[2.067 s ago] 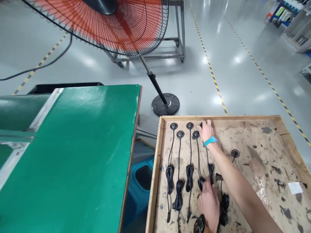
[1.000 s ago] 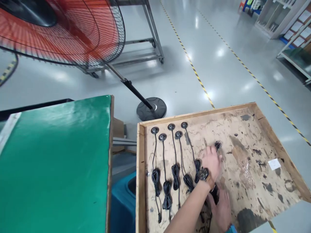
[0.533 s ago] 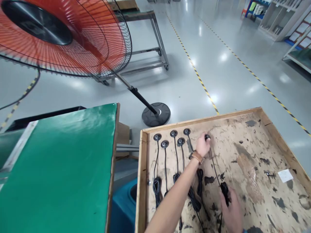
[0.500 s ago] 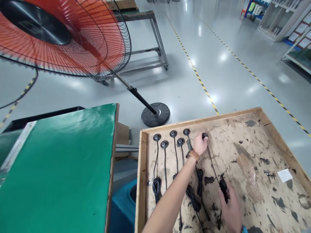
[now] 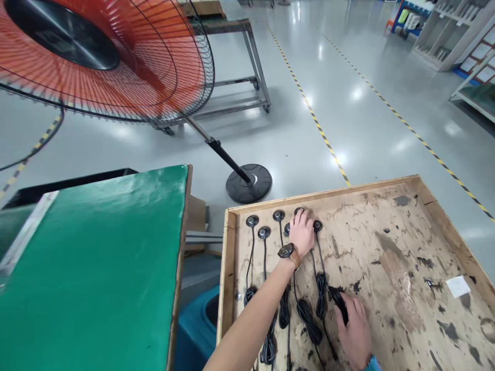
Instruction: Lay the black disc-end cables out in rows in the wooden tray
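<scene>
My left hand (image 5: 302, 231), with a brown-strapped watch at the wrist, has its fingers closed on a round black disc-shaped part (image 5: 298, 211), partly covered by the fingertips. Just right of the thumb lies another corded disc (image 5: 317, 225); a third disc (image 5: 287, 229) shows left of the fingers. My right hand (image 5: 355, 330) is closed on a bundled black cable (image 5: 339, 303) lower down, its thumb to the left. More corded discs (image 5: 252, 221) lie at the left, with cords running toward me. A tied cable bundle (image 5: 320, 294) lies left of the right hand.
The discs lie in a shallow wooden tray (image 5: 325, 194) with raised edges. A white paper piece (image 5: 458, 286) rests at its right. A green-topped table (image 5: 100, 268) stands left, a blue bin (image 5: 197, 319) between. Beyond stands an orange-bladed floor fan (image 5: 154, 56).
My left hand has moved left from the disc it held, which now lies closer to the others. My right hand has shifted left with the cable bundle.
</scene>
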`<move>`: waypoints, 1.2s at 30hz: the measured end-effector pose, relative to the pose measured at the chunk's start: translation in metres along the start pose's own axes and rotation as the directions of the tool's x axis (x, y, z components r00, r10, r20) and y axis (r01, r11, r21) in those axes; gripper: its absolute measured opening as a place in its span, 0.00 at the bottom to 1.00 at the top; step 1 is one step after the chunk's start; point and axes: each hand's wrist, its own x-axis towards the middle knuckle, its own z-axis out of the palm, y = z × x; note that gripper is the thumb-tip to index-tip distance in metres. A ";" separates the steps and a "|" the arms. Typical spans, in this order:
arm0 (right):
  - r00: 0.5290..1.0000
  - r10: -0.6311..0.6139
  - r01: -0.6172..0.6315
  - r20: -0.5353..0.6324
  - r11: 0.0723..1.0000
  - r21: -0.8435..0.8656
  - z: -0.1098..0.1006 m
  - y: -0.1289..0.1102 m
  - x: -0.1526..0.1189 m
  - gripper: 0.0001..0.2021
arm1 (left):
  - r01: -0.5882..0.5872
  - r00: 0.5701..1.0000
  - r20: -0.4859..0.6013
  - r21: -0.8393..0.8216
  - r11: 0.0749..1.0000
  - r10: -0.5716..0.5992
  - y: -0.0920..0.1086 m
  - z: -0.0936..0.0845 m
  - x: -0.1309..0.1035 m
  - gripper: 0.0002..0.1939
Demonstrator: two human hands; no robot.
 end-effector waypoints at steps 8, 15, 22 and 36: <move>0.997 -0.073 0.073 -0.014 0.997 -0.017 0.007 -0.005 -0.006 0.18 | -0.047 0.995 0.088 0.125 0.991 0.036 -0.031 0.012 0.006 0.29; 0.992 -0.036 0.038 -0.122 0.999 0.014 -0.005 -0.031 0.004 0.24 | -0.022 1.000 -0.011 0.101 0.995 0.024 -0.046 -0.008 -0.011 0.30; 0.938 -0.304 0.319 -0.165 0.945 0.076 0.006 -0.135 0.088 0.20 | 0.372 0.912 -0.223 0.099 0.923 -0.343 -0.103 -0.026 -0.056 0.29; 0.848 -0.524 0.530 0.079 0.833 -0.159 0.101 -0.220 0.190 0.31 | 0.332 0.928 -0.163 -0.047 0.942 -0.335 -0.154 -0.013 -0.073 0.40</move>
